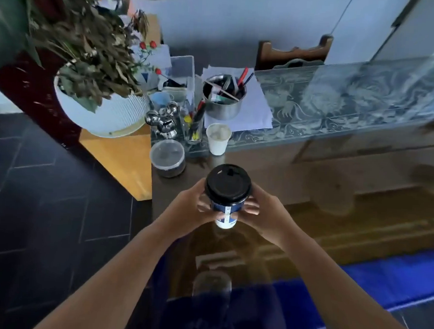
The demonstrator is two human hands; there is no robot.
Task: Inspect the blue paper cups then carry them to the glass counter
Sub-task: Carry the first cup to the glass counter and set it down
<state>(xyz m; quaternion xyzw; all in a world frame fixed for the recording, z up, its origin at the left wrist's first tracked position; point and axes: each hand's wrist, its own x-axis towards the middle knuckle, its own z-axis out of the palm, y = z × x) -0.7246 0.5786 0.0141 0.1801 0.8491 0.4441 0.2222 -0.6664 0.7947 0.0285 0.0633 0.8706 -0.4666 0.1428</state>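
Blue paper cup (225, 210) (black lid (228, 184))

- The paper cup (225, 211) is dark blue above and white at its base, with a white strip of small marks down the side; its lid (228, 183) is black.
- The glass counter (365, 96) bears a pale etched pattern of dragon-like figures and scrolls.
- The second cup (218, 141) is plain white.
- The planter (107, 118) is white with fine ribbing; its leaves (91, 52) are dull brown-green, with red buds (148, 45) beside them.
- The pot (222, 109) is silver.
- The figurine (163, 121) is mirror chrome.
- The floor tiles (32, 205) are dark grey with thin pale joints.
- The block (120, 159) is orange-yellow.
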